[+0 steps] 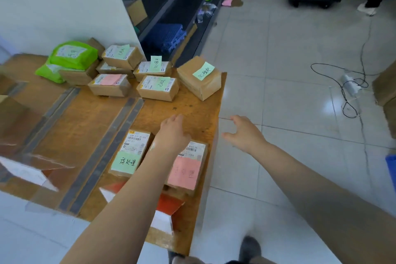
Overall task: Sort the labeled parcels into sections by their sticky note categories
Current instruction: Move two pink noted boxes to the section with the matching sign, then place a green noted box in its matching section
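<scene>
1. Fingers [179, 119] of the left hand [172, 133] reach out relaxed over the tabletop [188, 105], grasping nothing.
2. Right hand [244, 133] hovers past the tabletop edge, spread loose and holding nothing.
3. Green-note parcel [130, 153] and pink-note parcel [186, 167] lie beneath the left forearm.
4. More labeled parcels [157, 88] cluster at the far side.
</scene>
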Available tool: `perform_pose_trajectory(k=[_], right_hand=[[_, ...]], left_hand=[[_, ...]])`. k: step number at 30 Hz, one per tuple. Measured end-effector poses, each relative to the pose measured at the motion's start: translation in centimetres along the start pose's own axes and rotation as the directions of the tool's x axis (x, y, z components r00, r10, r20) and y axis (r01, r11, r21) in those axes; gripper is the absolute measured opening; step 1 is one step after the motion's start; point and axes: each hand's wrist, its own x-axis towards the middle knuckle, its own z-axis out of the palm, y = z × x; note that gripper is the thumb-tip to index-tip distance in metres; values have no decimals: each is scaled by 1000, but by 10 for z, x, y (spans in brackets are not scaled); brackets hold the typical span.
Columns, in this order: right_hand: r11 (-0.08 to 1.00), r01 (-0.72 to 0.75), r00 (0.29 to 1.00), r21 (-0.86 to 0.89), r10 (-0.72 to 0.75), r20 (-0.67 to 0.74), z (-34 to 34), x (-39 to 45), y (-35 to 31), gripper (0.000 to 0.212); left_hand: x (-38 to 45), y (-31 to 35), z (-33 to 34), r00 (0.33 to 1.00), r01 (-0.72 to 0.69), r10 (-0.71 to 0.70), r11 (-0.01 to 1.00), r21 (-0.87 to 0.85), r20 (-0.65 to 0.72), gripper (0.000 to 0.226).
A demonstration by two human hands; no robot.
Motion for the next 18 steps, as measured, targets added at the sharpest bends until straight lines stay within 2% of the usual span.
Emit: perform_pose_trajectory(k=[3,9,15,18], right_hand=[[989,94,996,-117,-93,13,-33,9,6,67],[968,201,979,-149,-196,52,-58,33,4,69],[965,226,974,-133,-222,50,-64,88,-2,64],[966,218,975,-141,-209,73,-62,128,-5,62]], left_hand=[[-3,31,-1,999,49,-49,999,2,-18,56],[6,63,-4,991,126,-126,992,-11,-51,58],[55,63,0,978,172,-186,976,-137,-95,49],[95,58,7,976,185,-203,965,-188,-83,58]])
